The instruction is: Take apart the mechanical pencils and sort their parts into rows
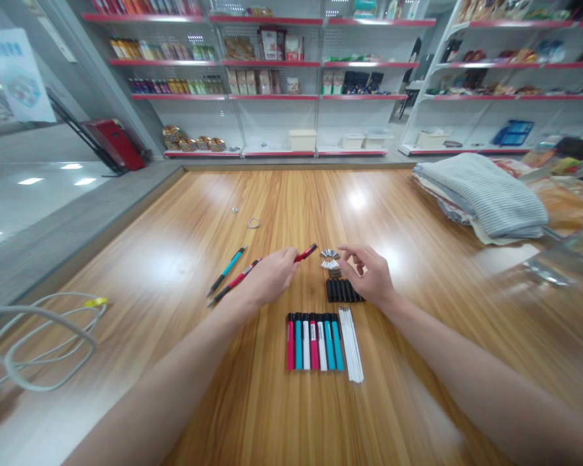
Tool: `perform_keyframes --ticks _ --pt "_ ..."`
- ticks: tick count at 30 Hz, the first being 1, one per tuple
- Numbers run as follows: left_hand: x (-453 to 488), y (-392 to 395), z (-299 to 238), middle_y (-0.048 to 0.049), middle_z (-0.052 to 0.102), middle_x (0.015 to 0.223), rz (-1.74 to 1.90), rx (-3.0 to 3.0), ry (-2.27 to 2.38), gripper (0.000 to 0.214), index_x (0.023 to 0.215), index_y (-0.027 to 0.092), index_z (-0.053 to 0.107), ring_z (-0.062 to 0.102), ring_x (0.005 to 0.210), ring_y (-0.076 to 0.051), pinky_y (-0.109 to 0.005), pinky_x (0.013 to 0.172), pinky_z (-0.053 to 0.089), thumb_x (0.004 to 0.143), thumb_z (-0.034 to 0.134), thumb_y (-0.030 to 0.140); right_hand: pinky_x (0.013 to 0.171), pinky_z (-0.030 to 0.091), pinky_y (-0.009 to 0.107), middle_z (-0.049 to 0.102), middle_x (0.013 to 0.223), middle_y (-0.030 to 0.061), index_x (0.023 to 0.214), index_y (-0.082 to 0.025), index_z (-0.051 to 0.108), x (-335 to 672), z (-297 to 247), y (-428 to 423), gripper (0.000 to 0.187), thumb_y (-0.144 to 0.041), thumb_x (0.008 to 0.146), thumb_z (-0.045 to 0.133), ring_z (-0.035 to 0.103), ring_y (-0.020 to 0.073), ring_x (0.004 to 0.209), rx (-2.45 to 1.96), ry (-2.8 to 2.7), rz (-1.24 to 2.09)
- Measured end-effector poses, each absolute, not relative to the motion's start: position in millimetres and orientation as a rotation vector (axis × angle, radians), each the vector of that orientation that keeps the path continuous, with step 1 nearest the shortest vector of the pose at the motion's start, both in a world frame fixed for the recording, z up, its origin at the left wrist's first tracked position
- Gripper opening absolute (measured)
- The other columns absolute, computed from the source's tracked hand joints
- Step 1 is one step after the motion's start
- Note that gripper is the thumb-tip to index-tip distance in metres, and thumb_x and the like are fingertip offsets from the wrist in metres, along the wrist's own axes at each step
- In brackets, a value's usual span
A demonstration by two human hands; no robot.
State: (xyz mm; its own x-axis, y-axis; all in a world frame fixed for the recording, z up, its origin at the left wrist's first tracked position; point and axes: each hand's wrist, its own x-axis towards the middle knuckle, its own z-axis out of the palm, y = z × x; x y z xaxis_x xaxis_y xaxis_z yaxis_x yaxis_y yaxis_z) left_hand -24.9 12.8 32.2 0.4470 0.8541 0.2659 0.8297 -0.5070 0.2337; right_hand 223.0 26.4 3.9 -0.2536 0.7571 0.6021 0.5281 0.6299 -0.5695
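Note:
My left hand [278, 275] is closed around a red pen barrel [306, 253] with a black end that points up and to the right. My right hand [369, 275] hovers by the small parts, thumb and index finger apart. Close to its fingertips are silver tips [329, 254] in an arc, white small pieces [329, 265] and small springs [335, 274]. Below lie several black grips [341, 291] in a row, partly under the right hand. Nearer me are red, teal and white pen barrels [313, 342] and white refills [352, 344]. A teal pen [227, 270] and a red pen [237, 282] rest left of my left hand.
A white cable [48, 336] coils at the table's left. Folded striped cloth [486, 194] and a clear plastic container [563, 259] sit at the right. A small ring [254, 223] and a tiny metal piece [234, 210] lie farther back. Stocked shelves [272, 63] stand behind the table.

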Motion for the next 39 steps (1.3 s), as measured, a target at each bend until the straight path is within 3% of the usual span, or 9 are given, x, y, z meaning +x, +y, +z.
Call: perform_keyframes --ticks 4,7,11,15,19,22,28,35,39 --pt "-1.2 5.1 6.4 -0.0069 0.057 0.089 0.753 2.834 1.31 0.021 0.105 0.017 0.056 0.054 0.084 -0.018 -0.03 0.075 0.043 0.095 0.037 0.019 0.079 0.048 0.034 0.065 0.099 0.007 0.118 -0.021 0.057 217.3 5.8 24.6 0.035 -0.026 0.084 0.06 0.057 0.0195 0.09 -0.828 -2.109 0.233" --pt "0.5 2.3 3.3 -0.007 0.057 0.09 0.861 2.892 1.199 0.022 0.11 0.017 0.056 0.052 0.085 -0.018 -0.031 0.077 0.043 0.094 0.04 0.019 0.077 0.047 0.034 0.066 0.092 0.0061 0.105 -0.021 0.062 215.5 3.2 23.5 0.02 -0.023 0.086 0.059 0.057 0.0189 0.086 -0.707 -2.182 0.198" --pt "-2.6 2.2 7.9 -0.0074 0.055 0.089 1.086 2.861 1.227 0.015 0.1 0.017 0.06 0.049 0.085 -0.019 -0.032 0.074 0.042 0.091 0.051 0.024 0.073 0.047 0.033 0.066 0.085 0.0055 0.096 -0.02 0.063 216.9 1.5 22.0 0.013 -0.023 0.084 0.063 0.057 0.0178 0.078 -0.696 -2.106 0.18" --pt "-7.6 4.1 8.5 -0.0049 0.053 0.078 1.366 2.672 1.282 0.009 0.094 0.018 0.06 0.048 0.078 -0.017 -0.031 0.068 0.042 0.087 0.056 0.022 0.074 0.048 0.033 0.064 0.083 0.0047 0.104 -0.019 0.061 218.1 4.7 21.2 0.023 -0.026 0.082 0.065 0.057 0.0172 0.076 -0.789 -1.992 0.19" --pt "-9.5 6.6 3.5 -0.0036 0.06 0.079 1.586 2.394 1.046 0.009 0.087 0.018 0.058 0.054 0.077 -0.016 -0.032 0.071 0.045 0.082 0.064 0.021 0.084 0.047 0.037 0.064 0.097 0.0077 0.115 -0.021 0.058 217.0 7.2 22.0 0.036 -0.032 0.081 0.066 0.057 0.0215 0.093 -0.816 -2.073 0.196" --pt "-5.7 5.8 -0.6 -0.0034 0.063 0.08 1.554 2.165 0.943 0.012 0.086 0.018 0.061 0.058 0.076 -0.016 -0.032 0.073 0.047 0.078 0.069 0.022 0.086 0.046 0.038 0.062 0.104 0.0088 0.115 -0.021 0.058 216.2 5.5 23.6 0.035 -0.031 0.082 0.064 0.055 0.0224 0.099 -0.784 -2.154 0.21" --pt "1.9 0.7 1.6 -0.0055 0.067 0.085 1.428 1.653 0.922 0.016 0.084 0.017 0.066 0.063 0.082 -0.018 -0.032 0.075 0.05 0.073 0.074 0.026 0.078 0.047 0.036 0.063 0.091 0.0063 0.096 -0.021 0.063 216.3 0.1 25.9 0.012 -0.025 0.087 0.057 0.056 0.02 0.089 -0.701 -2.228 0.248" --pt "-0.1 1.6 9.6 -0.0071 0.069 0.084 1.248 1.547 0.921 0.02 0.086 0.014 0.068 0.065 0.079 -0.019 -0.031 0.074 0.051 0.073 0.073 0.029 0.072 0.043 0.033 0.06 0.08 0.006 0.088 -0.019 0.06 215.7 0.9 23.4 0.012 -0.028 0.089 0.053 0.052 0.0185 0.077 -0.695 -2.222 0.215" --pt "-0.4 4.7 6.7 -0.0037 0.066 0.073 1.431 1.403 0.948 0.02 0.093 0.015 0.061 0.063 0.068 -0.015 -0.029 0.069 0.051 0.082 0.064 0.031 0.066 0.039 0.032 0.054 0.07 0.0048 0.076 -0.018 0.056 219.0 3.3 22.9 0.019 -0.026 0.091 0.048 0.048 0.017 0.068 -0.791 -2.136 0.165"
